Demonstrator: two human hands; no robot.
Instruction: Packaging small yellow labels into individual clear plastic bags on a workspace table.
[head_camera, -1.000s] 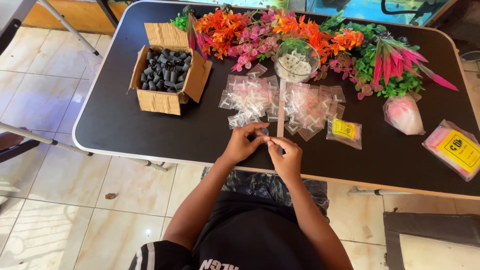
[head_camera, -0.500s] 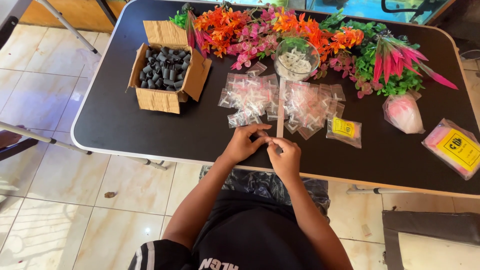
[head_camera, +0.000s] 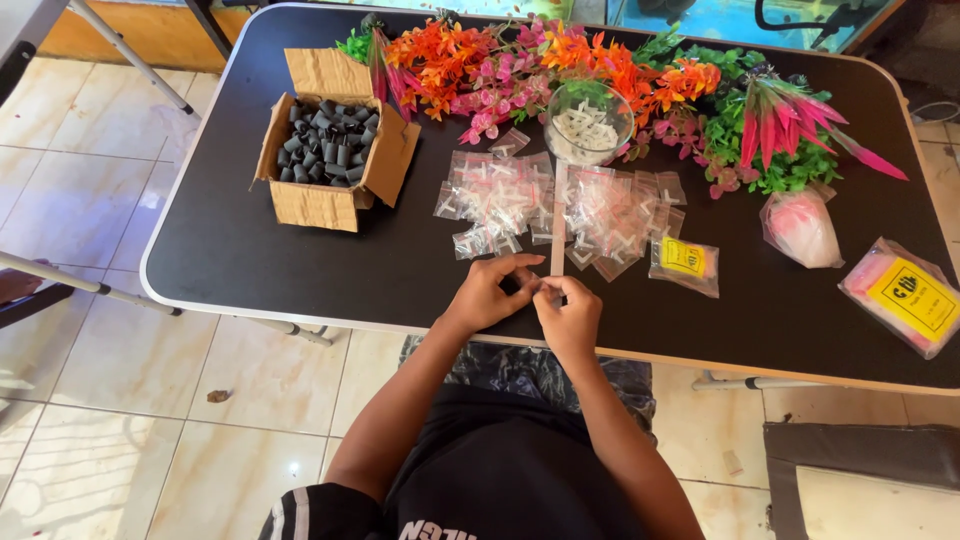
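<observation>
Fingers (head_camera: 528, 283) pinching small clear packet (head_camera: 537, 290)

Both forearms are stretched forward; the left hand (head_camera: 487, 295) and right hand (head_camera: 570, 312) are brought together, fingertips pinched and touching, knuckles upward.

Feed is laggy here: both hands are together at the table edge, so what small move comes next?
Probably finish closing the small clear bag pinched between left hand and right hand, then lay it with the bag pile just ahead.
</observation>
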